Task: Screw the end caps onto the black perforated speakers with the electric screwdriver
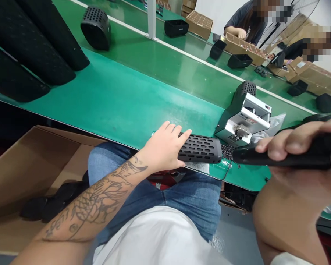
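Observation:
My left hand (167, 147) lies over a black speaker housing (200, 148) with rows of slots, at the front edge of the green table. Its fingers reach across the top and the thumb is at the near side, gripping it; the left end is hidden under the hand. On the right, close to the camera, my right hand (300, 147) is wrapped round a black electric screwdriver (253, 155), held nearly level and pointing left. A pile of small dark screws (227, 151) lies between housing and screwdriver. Behind it stands a white and black screw feeder (244, 119).
Large black housings (41, 48) stand at the left, another slotted speaker (96, 27) behind them. A cardboard box (68, 158) with black parts sits below left. Across the green conveyor (182, 68) are black shells (239, 60), boxes and two people. A metal post (151, 18) rises there.

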A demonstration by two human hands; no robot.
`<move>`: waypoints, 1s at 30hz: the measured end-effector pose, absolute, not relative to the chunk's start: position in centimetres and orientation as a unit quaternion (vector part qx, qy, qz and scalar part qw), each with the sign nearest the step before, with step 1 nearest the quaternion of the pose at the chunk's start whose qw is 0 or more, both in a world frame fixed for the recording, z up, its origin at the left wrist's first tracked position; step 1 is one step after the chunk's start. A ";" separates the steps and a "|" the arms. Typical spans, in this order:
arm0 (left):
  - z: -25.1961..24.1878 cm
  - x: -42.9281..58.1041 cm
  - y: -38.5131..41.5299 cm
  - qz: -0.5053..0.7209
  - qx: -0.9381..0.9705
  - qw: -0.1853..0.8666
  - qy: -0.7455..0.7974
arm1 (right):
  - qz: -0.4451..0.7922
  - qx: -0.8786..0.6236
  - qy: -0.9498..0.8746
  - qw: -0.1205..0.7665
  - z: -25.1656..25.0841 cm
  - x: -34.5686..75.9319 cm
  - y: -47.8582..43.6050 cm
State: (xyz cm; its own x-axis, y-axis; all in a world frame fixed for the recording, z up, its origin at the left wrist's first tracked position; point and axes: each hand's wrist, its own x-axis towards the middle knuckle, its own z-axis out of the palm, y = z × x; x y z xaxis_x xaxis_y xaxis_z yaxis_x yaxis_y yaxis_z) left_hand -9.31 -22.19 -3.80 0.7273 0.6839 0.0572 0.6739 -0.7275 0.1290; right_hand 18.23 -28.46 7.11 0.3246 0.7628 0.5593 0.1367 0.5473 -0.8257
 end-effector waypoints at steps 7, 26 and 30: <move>-3.1 -9.1 -22.6 0.040 0.918 0.076 0.386 | 0.332 -0.308 -0.588 0.671 5.0 10.7 -28.4; -3.2 -8.8 -22.7 0.051 0.915 0.088 0.391 | 0.408 -0.304 -0.601 0.616 2.5 10.4 -27.1; -3.1 -8.9 -22.7 0.050 0.916 0.090 0.388 | 0.413 -0.299 -0.612 0.604 2.4 10.5 -27.0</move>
